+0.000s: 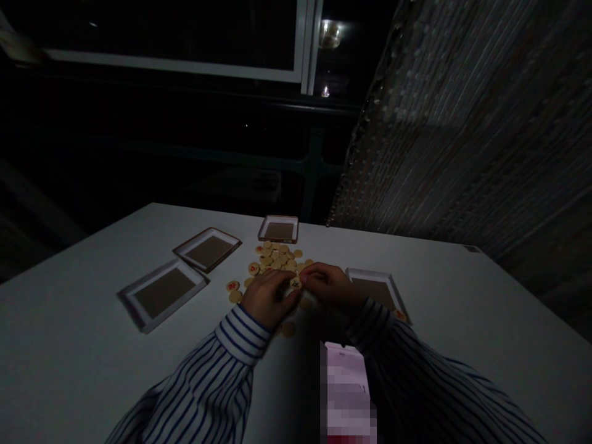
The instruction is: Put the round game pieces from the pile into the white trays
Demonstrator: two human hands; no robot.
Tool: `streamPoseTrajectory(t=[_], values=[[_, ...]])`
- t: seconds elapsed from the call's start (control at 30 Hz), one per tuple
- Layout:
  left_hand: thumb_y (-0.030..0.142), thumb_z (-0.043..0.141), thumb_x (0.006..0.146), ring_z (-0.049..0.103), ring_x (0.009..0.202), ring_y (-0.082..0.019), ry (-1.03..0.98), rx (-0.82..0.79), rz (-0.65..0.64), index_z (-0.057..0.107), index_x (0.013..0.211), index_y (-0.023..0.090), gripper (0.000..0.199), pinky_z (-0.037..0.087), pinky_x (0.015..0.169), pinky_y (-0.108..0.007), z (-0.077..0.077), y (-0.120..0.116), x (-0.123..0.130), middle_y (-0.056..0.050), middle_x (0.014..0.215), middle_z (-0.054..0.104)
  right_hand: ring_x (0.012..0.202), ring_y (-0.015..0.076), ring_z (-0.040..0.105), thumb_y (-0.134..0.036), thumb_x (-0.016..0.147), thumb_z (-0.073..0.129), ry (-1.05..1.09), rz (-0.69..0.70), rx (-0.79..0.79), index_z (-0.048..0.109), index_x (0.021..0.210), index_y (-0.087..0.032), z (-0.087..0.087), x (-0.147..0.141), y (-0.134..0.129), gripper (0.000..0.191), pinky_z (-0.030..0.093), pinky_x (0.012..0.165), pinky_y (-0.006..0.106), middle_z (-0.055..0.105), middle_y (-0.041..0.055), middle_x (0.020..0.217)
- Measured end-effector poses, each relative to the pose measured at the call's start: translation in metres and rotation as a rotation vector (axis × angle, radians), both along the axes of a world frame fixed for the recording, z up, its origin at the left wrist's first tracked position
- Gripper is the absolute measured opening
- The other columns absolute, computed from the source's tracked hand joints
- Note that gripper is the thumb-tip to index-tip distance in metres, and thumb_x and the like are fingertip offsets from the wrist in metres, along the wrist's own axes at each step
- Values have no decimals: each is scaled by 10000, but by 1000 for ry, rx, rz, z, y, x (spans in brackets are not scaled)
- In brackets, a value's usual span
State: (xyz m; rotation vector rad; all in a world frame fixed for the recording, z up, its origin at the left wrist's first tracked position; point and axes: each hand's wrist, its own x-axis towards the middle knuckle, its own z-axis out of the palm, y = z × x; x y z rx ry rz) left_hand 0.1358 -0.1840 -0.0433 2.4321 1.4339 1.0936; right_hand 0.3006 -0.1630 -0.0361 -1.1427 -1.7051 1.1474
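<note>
Many round wooden pieces, some with red characters, lie in a loose pile in the middle of the white table. Just in front of the pile, my left hand pinches a round piece with a dark character between thumb and fingers. My right hand is at the right side of that same piece, its fingers closed together near the piece's edge; whether they grip it or anything else is hard to tell in the dim light. A few pieces lie left of my left hand.
Two shallow open boxes are at the left. A smaller one stands behind the pile. Another box, with a red-marked piece at its near corner, is at the right. A lit, pixelated phone lies in front.
</note>
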Motion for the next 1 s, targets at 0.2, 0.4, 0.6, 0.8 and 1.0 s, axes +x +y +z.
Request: streamPoseTrajectory(t=[0.2,0.4,0.6,0.8,1.0], values=[[301,532,722,564,791,-187,126,-83,-107,599,894,191,215,431,725,-326,4,-4,-1,-43,811,625,674,142,582,-319,699,549,38,-151,88,599,752,-156,-4,4,7,179,462,619,261,635,33,711],[333,557,692,513,870,-208,213,-75,-161,624,849,212,210,410,737,-340,0,-13,6,-61,915,563,691,148,591,-290,716,517,3,-232,150,606,764,-163,-13,10,14,162,465,644,272,647,36,725],[327,601,640,450,983,-268,294,-56,-136,647,859,237,241,365,785,-414,-2,-19,12,-83,1066,502,697,146,588,-308,732,498,-100,-266,200,608,771,-164,-12,11,14,186,454,658,270,649,28,722],[316,585,647,438,1006,-282,351,-61,-137,641,871,238,244,346,799,-439,-5,-19,14,-90,1101,491,659,134,572,-290,741,478,-285,-306,249,611,788,-167,-5,13,11,187,431,627,248,636,17,703],[330,592,636,443,995,-290,362,-60,-144,642,885,240,269,348,790,-453,-9,-17,14,-93,1091,494,835,169,542,-303,742,506,-654,-291,335,599,926,-197,-4,14,9,232,377,745,283,645,30,859]])
